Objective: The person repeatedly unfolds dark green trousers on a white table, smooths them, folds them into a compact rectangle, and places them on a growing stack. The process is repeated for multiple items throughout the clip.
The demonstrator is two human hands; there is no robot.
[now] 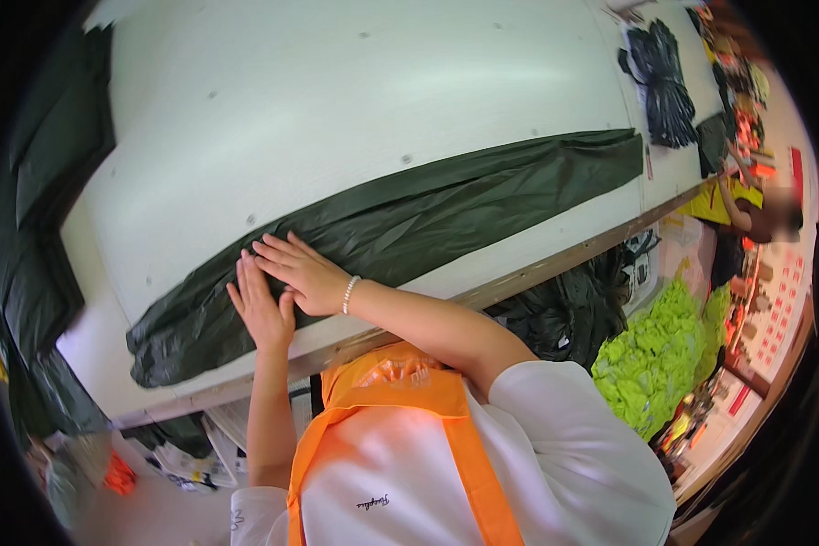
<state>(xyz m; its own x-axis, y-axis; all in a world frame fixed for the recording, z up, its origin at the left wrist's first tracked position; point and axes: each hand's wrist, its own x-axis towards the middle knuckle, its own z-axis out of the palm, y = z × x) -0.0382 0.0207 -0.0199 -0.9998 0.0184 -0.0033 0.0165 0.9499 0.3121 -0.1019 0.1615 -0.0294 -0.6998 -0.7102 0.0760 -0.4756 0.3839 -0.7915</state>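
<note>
A long folded piece of dark green, slightly shiny fabric lies across the white table, wrinkled along its length. My left hand rests on it toward its left part, fingers stretched out. Beside it, my right hand also lies flat on the fabric, its fingertips next to the left hand's fingers. A beaded bracelet circles my right wrist. Neither hand grips anything. What the fabric is made into cannot be told.
More dark green fabric is piled along the left side of the table. A tied black bundle lies at the far right. Bright green fabric and black material sit below the wooden table edge. Another person works farther right.
</note>
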